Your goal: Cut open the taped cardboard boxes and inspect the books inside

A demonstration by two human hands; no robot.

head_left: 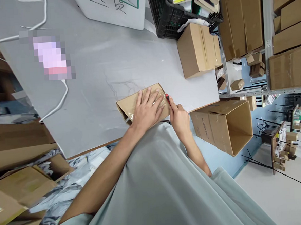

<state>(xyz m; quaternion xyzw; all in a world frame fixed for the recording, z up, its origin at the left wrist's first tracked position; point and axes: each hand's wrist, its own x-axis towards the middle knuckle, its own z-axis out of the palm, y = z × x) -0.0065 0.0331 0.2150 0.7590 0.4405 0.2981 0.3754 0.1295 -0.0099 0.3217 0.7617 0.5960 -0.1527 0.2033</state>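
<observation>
Lying spread, the left hand [147, 108] is set on a box [129, 102], a red tool [167, 97] gripped by the right hand [179, 119].

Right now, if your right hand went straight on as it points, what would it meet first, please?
Probably the taped end of the cardboard box under the left hand; the right hand, gripping a red tool, is at that edge, though contact is unclear.
</observation>
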